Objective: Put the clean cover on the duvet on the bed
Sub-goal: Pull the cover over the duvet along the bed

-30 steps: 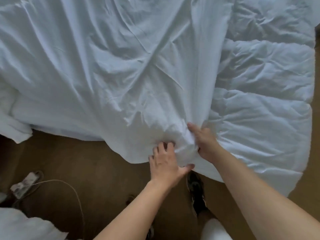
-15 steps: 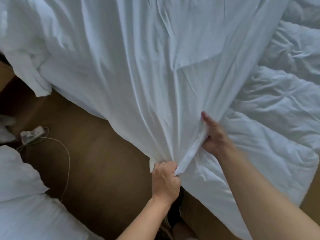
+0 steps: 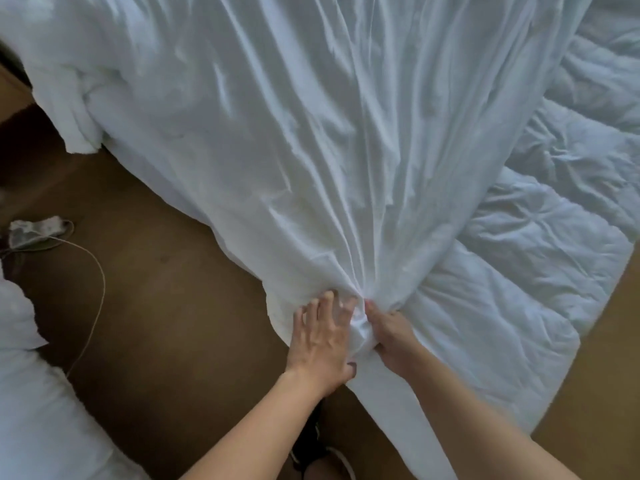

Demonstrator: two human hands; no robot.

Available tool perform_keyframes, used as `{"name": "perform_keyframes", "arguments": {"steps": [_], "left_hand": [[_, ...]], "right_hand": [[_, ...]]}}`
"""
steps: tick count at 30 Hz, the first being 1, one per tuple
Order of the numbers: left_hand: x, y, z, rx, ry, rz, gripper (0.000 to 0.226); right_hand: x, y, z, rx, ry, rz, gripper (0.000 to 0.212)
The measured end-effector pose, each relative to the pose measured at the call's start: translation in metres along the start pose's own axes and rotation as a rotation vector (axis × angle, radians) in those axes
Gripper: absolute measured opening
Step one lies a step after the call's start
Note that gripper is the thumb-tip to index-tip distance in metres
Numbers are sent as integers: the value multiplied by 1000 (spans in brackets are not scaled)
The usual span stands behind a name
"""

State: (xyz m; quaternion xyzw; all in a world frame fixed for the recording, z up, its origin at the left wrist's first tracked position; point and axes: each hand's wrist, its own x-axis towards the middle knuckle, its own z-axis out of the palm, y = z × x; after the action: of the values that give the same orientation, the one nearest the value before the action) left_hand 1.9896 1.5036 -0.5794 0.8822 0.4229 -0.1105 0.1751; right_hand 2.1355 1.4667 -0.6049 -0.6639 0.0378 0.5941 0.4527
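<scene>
Farthest left of the duvet cover [image 3: 294, 150], low in the view: a white pillow [image 3: 38, 427] on the brown floor [image 3: 173, 306]. Above the pillow and well left of the duvet cover: a pale power strip [image 3: 34, 232] on the floor, with a thin white cable [image 3: 98, 282] curving down toward the pillow.

Upper left, touching the duvet cover's left edge: a crumpled heap of white bedding [image 3: 69, 98], drooping toward the floor. Hard to tell whether part of the duvet cover or a separate piece.

Centre: the duvet cover itself, smooth and white, spread wide across the top of the view. Drawn down in long tight folds to one gathered bunch at its near edge, above the floor.

Below that bunch: a dark shoe [image 3: 308, 441] on the floor.

On the left side of the bunch: left hand [image 3: 322, 344], palm down on the duvet cover, fingers [image 3: 325, 301] straight and spread apart, pressing flat on the fabric, thumb against the lower part of the bunch.

On the right side of the bunch: right hand [image 3: 391, 337], fingers curled and clamped round the gathered duvet cover, just beside the left hand's fingertips.

Right of the duvet cover, partly under its right edge: the quilted white duvet [image 3: 519, 271], rumpled and uncovered on this side, its near corner hanging over the floor.
</scene>
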Motion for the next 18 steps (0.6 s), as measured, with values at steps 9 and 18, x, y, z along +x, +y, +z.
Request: {"name": "perform_keyframes", "arguments": {"steps": [9, 18], "left_hand": [[-6, 46, 14, -363, 1, -230, 17], [1, 122, 35, -156, -191, -154, 42]], "right_hand": [[36, -101, -43, 265, -28, -110, 35], [50, -76, -158, -90, 187, -2, 36]]}}
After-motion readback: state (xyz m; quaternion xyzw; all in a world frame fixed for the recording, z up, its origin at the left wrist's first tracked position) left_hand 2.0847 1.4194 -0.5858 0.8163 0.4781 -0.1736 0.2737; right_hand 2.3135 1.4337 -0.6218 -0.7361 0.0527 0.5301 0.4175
